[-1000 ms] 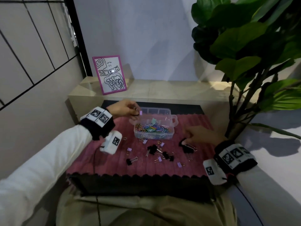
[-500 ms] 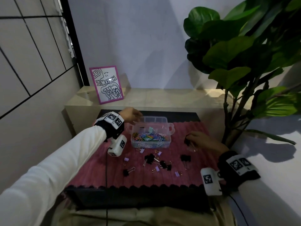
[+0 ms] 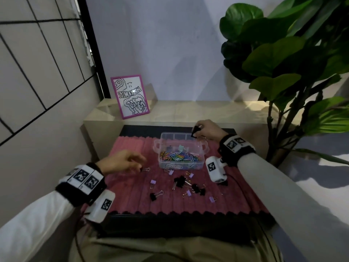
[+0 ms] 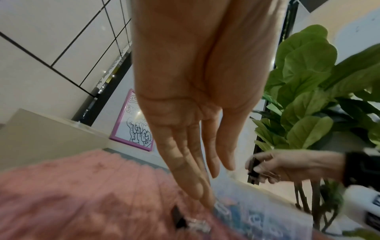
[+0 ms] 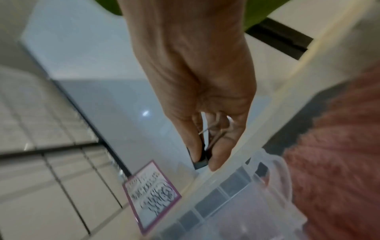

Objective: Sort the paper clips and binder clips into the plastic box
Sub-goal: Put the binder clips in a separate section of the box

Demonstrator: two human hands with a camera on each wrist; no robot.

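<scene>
A clear plastic box (image 3: 202,161) stands on the pink mat, with colourful paper clips (image 3: 179,156) in its near part. My right hand (image 3: 197,130) pinches a black binder clip (image 3: 194,129) above the box's far right corner. In the right wrist view that black binder clip (image 5: 200,163) sits between thumb and fingertip, just over the box rim (image 5: 226,180). My left hand (image 3: 138,164) reaches down to the mat left of the box with straight fingers (image 4: 197,190). Just beyond them lies a small black binder clip (image 3: 144,169) (image 4: 179,217), not held.
Several loose black binder clips (image 3: 180,181) and purple binder clips (image 3: 153,182) lie on the pink mat (image 3: 128,193) in front of the box. A pink-framed picture (image 3: 130,96) leans on the beige ledge behind. A large leafy plant (image 3: 283,72) stands at the right.
My right hand has lifted a black binder clip off the mat and carried it up over the box. My left hand has left the box's left rim and dropped to the mat.
</scene>
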